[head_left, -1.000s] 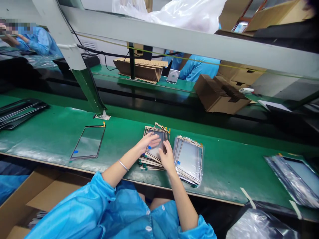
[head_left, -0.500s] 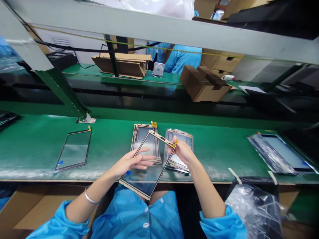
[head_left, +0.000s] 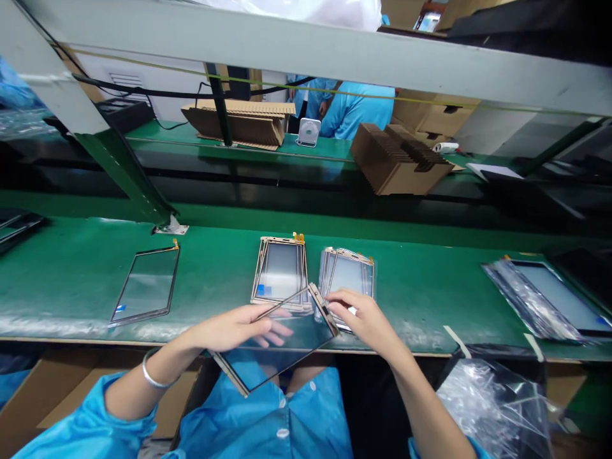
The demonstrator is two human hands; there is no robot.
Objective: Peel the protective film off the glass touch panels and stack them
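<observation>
Checking quickly: what changed on the long green-matted workbench [head_left: 71, 274]?

Clear glass panel with gold-edged frame [head_left: 275, 347] now tipped flatter, over the bench's front edge.

Grip?

Left hand [head_left: 229, 328] open, fingers spread beneath the glass; right hand [head_left: 361, 315] curled at its gold edge, near the stacked panels [head_left: 347, 271], firmness unclear.
</observation>
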